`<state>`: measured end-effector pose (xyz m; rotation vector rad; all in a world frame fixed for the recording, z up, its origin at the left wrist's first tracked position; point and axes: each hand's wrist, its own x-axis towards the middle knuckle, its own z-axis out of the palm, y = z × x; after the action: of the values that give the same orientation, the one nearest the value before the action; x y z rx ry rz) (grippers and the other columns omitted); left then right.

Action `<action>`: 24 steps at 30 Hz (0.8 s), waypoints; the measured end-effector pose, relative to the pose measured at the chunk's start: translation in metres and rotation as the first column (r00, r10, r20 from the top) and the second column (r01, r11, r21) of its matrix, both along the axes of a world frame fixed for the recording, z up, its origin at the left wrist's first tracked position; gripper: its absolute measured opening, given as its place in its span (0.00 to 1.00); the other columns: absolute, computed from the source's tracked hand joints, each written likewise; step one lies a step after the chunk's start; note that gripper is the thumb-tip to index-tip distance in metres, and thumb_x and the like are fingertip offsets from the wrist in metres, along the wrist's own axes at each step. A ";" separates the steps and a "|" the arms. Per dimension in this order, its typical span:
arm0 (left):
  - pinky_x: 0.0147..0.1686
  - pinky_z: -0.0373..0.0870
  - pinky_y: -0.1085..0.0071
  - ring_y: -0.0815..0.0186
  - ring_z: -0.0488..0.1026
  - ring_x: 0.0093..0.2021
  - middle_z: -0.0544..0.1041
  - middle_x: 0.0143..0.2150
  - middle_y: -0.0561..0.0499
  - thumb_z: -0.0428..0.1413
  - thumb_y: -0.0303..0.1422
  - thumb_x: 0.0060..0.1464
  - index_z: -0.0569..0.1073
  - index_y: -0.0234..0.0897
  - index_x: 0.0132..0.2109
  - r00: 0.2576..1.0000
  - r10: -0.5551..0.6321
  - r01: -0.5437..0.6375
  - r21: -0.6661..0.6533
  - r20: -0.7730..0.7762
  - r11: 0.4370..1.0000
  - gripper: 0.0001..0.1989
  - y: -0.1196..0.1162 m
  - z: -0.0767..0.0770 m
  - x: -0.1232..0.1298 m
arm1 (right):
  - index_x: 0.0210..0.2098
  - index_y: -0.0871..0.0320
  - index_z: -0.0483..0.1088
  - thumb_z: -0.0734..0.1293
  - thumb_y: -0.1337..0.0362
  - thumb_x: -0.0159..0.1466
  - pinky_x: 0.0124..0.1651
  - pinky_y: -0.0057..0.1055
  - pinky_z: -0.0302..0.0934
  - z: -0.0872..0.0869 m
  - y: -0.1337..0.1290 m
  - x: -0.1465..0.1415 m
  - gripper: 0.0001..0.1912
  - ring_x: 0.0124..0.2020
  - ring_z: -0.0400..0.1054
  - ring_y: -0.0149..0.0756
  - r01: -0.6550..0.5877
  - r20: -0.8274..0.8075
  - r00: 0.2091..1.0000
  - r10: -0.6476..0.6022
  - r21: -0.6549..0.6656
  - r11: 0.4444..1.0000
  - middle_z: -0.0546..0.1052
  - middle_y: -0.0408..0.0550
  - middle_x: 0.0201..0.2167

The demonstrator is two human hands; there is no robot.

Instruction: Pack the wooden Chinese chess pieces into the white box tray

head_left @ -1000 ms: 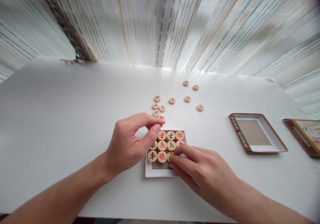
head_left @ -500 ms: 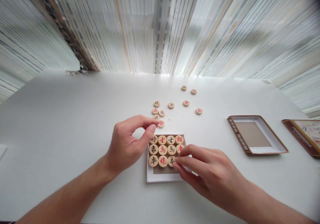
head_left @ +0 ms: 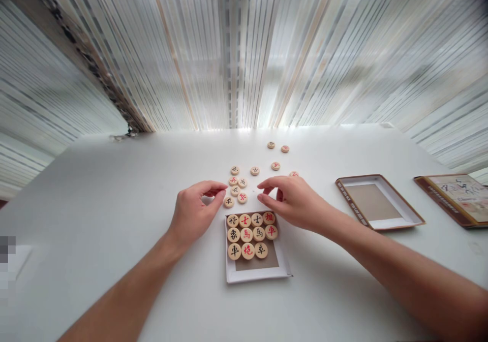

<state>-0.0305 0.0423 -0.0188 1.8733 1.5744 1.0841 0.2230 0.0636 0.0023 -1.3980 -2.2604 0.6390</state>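
Note:
My left hand (head_left: pixel 200 205) is just left of a small cluster of round wooden xiangqi pieces. Its thumb and forefinger are slightly apart with nothing visible between them, close to a black-lettered piece (head_left: pixel 229 201). To the right of the cluster, my right hand (head_left: pixel 292 198) hovers with thumb and forefinger spread and nothing in them. The nearest piece to it is a red-lettered one (head_left: pixel 242 198). Below both hands lies a shallow white box (head_left: pixel 257 276) with three rows of pieces; the third row ends at a black piece (head_left: pixel 261 250), with bare grey-brown bottom beside it.
Further back on the white table (head_left: pixel 152 169) are scattered pieces, including a black one (head_left: pixel 271 145) and a red one (head_left: pixel 285 149). One piece is partly behind my right hand. At right lie a second shallow box (head_left: pixel 375 199) and a printed box lid (head_left: pixel 463 197). Striped curtains hang behind.
My right hand has left the black piece in the third row and moved up beside the loose pieces. My left hand has drawn left, uncovering a black piece. The view has shifted slightly.

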 end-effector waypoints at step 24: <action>0.44 0.81 0.68 0.59 0.85 0.41 0.89 0.39 0.46 0.63 0.39 0.66 0.88 0.36 0.45 0.927 -0.164 0.233 -0.174 0.338 0.957 0.12 -0.023 0.015 0.016 | 0.46 0.60 0.80 0.73 0.64 0.66 0.31 0.28 0.71 0.006 -0.015 -0.008 0.10 0.27 0.75 0.32 -0.149 -0.366 0.924 0.114 -0.070 0.986 0.82 0.44 0.29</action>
<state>-0.0147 0.0191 -0.0040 1.5830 1.2320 1.0244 0.2146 0.0484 0.0084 -1.0683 -2.0593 0.9750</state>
